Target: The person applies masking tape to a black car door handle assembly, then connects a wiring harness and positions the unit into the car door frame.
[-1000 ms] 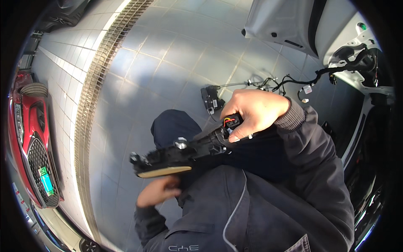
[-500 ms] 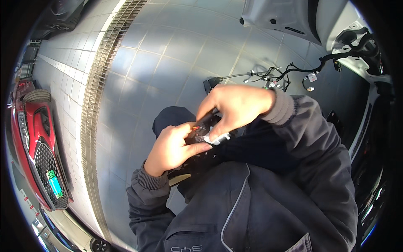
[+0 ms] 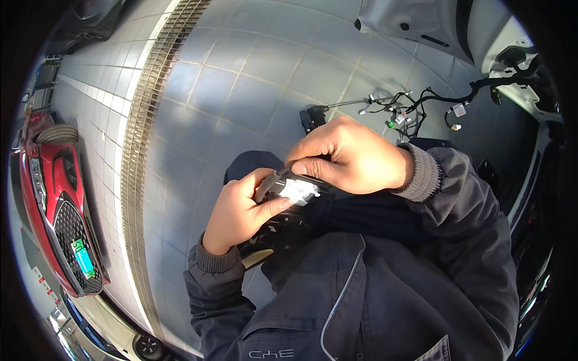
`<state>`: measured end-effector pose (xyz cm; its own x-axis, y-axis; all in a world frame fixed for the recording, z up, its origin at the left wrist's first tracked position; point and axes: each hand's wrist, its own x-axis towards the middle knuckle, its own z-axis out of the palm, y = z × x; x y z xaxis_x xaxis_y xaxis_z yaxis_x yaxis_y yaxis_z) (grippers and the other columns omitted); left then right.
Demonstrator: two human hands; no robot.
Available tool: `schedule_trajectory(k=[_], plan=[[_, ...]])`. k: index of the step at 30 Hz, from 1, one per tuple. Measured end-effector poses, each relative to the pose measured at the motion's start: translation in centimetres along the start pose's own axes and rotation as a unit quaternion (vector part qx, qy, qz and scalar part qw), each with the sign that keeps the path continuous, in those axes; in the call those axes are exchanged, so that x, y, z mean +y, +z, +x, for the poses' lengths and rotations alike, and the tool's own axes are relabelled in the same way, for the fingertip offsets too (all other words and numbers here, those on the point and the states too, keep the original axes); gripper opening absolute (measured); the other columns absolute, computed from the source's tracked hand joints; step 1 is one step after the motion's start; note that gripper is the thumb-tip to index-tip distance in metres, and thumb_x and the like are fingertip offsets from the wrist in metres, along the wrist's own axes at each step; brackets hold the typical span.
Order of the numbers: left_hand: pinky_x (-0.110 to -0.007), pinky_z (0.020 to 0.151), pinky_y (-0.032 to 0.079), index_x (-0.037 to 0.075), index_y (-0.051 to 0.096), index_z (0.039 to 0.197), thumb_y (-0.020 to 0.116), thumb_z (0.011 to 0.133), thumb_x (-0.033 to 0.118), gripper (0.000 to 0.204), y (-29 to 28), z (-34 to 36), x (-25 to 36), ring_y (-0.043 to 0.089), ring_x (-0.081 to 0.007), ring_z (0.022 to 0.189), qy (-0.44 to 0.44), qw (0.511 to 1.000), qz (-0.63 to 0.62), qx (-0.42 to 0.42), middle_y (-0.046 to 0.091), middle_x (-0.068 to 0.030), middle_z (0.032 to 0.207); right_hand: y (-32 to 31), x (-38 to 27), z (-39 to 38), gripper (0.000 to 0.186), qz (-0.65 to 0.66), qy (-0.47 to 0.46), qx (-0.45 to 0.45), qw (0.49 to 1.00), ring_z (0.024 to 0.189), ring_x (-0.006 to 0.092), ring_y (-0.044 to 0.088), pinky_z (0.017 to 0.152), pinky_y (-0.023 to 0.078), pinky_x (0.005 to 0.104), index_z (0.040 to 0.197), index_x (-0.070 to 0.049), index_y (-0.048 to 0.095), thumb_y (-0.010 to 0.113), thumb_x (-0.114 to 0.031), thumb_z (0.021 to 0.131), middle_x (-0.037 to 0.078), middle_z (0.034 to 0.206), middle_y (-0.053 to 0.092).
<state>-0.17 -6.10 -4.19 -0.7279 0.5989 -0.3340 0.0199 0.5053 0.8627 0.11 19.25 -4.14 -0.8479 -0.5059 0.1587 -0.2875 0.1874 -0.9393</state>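
My left hand (image 3: 235, 213) grips a black plastic assembly (image 3: 284, 218) above my lap, thumb beside its white part (image 3: 300, 191). My right hand (image 3: 355, 156) is closed at the upper end of the same assembly, thumb and index finger pinching there. A pale yellow strip (image 3: 256, 257) shows low on the assembly; much of the rest is hidden by my hands or lost against the dark clothing.
Beyond my hands a black latch unit (image 3: 313, 117) with cable and a wiring harness (image 3: 451, 90) lie or hang by a white car panel (image 3: 409, 24) at upper right. A metal drain grate (image 3: 141, 132) crosses the tiled floor (image 3: 253, 84); a red car (image 3: 63, 174) stands at left.
My left hand has risen from below and taken hold of the assembly, which has shifted under both hands. My right hand's thumb has moved up from the white part to the upper end.
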Motion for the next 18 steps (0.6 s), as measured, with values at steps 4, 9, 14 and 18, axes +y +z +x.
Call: schedule_trajectory(k=[4, 9, 14, 18], plan=[[-0.031, 0.071, 0.052, -0.002, 0.064, 0.115, 0.081, 0.085, 0.025, 0.044, -0.9, -0.7, -0.4, 0.068, -0.0195, 0.074, -0.033, 0.999, -0.022, 0.023, 0.072, -0.0134, 0.084, 0.7, 0.6, -0.3, 0.016, 0.043, 0.024, 0.035, 0.998, 0.078, 0.0267, 0.072, 0.070, 0.056, 0.0334, 0.108, 0.002, 0.070, 0.066, -0.009, 0.097, 0.015, 0.091, 0.074], [-0.029, 0.080, 0.051, -0.003, 0.064, 0.117, 0.080, 0.085, 0.020, 0.043, -2.8, -1.9, -0.1, 0.064, -0.0118, 0.087, -0.076, 0.983, -0.143, 0.089, 0.072, -0.0054, 0.093, 1.3, 1.6, -0.4, 0.021, 0.035, 0.000, 0.081, 0.996, 0.078, 0.0248, 0.071, 0.071, 0.056, 0.0337, 0.116, 0.003, 0.067, 0.059, -0.008, 0.101, 0.015, 0.095, 0.074], [-0.027, 0.084, 0.051, -0.005, 0.059, 0.121, 0.075, 0.093, 0.023, 0.043, -3.6, -1.8, 2.5, 0.063, -0.0112, 0.091, -0.067, 0.976, -0.154, 0.138, 0.070, -0.0068, 0.102, 1.2, 0.7, 1.0, 0.025, -0.066, -0.054, 0.157, 0.984, 0.065, 0.0180, 0.068, 0.061, 0.054, 0.0298, 0.123, 0.000, 0.067, 0.058, -0.010, 0.102, 0.013, 0.083, 0.073], [-0.028, 0.084, 0.052, -0.004, 0.060, 0.119, 0.071, 0.096, 0.020, 0.035, -4.3, -0.4, 5.8, 0.063, -0.0111, 0.092, 0.003, 0.980, -0.134, 0.146, 0.070, -0.0063, 0.104, -1.1, -0.7, 1.6, 0.024, -0.060, -0.045, 0.192, 0.979, 0.065, 0.0133, 0.066, 0.060, 0.052, 0.0285, 0.121, 0.002, 0.068, 0.058, -0.010, 0.102, 0.015, 0.082, 0.071]])
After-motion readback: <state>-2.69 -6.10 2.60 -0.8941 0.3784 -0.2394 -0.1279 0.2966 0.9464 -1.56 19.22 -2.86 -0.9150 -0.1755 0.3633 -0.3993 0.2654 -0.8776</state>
